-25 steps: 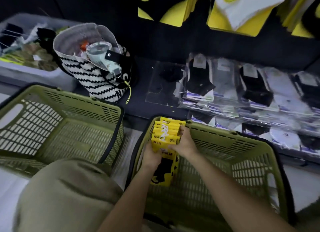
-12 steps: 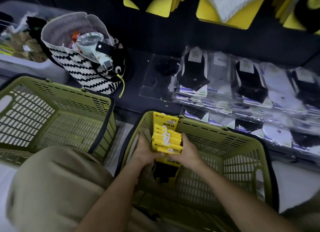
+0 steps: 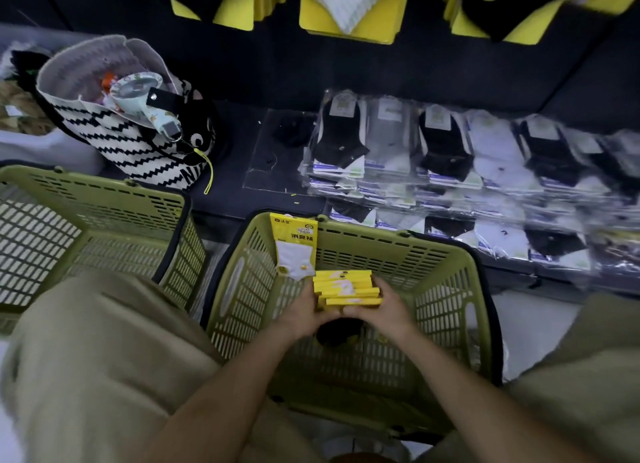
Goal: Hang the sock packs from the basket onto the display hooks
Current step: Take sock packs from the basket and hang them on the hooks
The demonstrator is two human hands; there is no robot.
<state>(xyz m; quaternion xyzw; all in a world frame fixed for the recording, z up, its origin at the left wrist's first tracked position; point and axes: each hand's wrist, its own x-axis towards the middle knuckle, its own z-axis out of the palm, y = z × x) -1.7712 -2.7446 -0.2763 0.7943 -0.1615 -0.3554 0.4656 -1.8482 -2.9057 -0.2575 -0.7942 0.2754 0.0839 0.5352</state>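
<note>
Two hands, left hand (image 3: pixel 300 313) and right hand (image 3: pixel 378 308), clamped a stack of yellow sock packs (image 3: pixel 346 287) inside the green basket (image 3: pixel 398 260), frame centre. Dark shelf (image 3: pixel 235 161) behind held bagged socks (image 3: pixel 433 151); hung packs (image 3: pixel 346 9) along top. Versus half a second earlier, one single pack (image 3: pixel 294 243) stood apart against the basket's far wall.

Stack of yellow sock packs (image 3: pixel 348 288), edges up, held inside the green slotted basket (image 3: pixel 446 251). Single yellow pack (image 3: pixel 294 244) with white socks leans upright against the basket's far wall.
</note>
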